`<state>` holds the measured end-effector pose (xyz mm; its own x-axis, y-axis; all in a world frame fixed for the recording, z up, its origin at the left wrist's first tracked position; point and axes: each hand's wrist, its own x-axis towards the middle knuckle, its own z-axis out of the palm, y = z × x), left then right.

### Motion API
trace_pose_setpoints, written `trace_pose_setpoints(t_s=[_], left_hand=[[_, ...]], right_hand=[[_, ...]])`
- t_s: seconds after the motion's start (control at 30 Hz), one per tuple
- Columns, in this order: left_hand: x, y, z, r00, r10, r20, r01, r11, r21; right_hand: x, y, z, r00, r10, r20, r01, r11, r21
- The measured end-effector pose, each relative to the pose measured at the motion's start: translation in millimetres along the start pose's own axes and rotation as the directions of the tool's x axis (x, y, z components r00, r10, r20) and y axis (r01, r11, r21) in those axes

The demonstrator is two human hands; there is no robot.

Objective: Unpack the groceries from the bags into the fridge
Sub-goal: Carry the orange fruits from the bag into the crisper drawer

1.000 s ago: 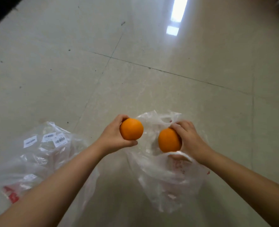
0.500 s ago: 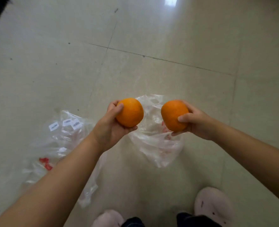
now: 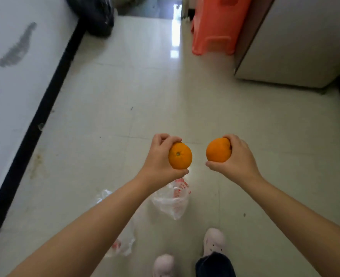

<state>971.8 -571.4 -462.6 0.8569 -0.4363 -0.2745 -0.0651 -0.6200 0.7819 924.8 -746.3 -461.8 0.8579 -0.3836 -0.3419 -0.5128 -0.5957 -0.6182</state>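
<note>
The left hand [image 3: 158,156] is wrapped around one orange [image 3: 180,155], its little stem dot facing up. The right hand [image 3: 238,156] is wrapped around the other orange [image 3: 218,149]. The two oranges are near each other, up in the air, not touching. Down on the floor [image 3: 115,108] lie two see-through bags: one bag with red print [image 3: 173,198] below the left hand, and another bag [image 3: 123,242] partly hidden under the left arm. A white fridge [image 3: 297,43] stands far off on the right, beside an orange stool [image 3: 215,27]
</note>
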Motion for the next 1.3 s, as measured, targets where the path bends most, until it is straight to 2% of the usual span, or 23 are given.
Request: trace_pose_setpoints(t_s=[0.13,0.3,0.57,0.77,0.9,1.03,1.17,1.3], left_hand=[[15,128,-47,0.98,0.192,-0.051,-0.189,0.981,0.051],[30,283,-82,0.888,0.445,-0.113,-0.437,0.895,0.091],[75,493,-71,0.775,0.609,-0.167,-0.591,0.793,0.149],[141,629,-37,0.72,0.673,-0.169,-0.642,0.738,0.205],[200,712,-29,0.707,0.665,-0.241,-0.625,0.747,0.228],[261,773,-30,0.669,0.676,-0.307,-0.585,0.735,0.342],[321,822,-33,0.695,0.645,-0.317,-0.488,0.747,0.451],[383,873,-46,0.706,0.639,-0.306,-0.462,0.743,0.485]], right_hand=[[-15,-63,-114,0.971,-0.074,-0.229,0.069,0.997,-0.028],[-43,-111,-255,0.87,-0.11,-0.48,0.121,0.993,-0.008],[-53,-101,-458,0.71,-0.131,-0.692,0.122,0.991,-0.063],[6,-67,-616,0.709,-0.194,-0.678,0.086,0.978,-0.19],[52,-54,-711,0.677,-0.234,-0.697,0.107,0.969,-0.222],[100,-58,-783,0.644,-0.316,-0.697,0.156,0.946,-0.284],[159,-69,-839,0.612,-0.376,-0.695,0.198,0.924,-0.326],[225,-88,-892,0.59,-0.423,-0.688,0.209,0.903,-0.376]])
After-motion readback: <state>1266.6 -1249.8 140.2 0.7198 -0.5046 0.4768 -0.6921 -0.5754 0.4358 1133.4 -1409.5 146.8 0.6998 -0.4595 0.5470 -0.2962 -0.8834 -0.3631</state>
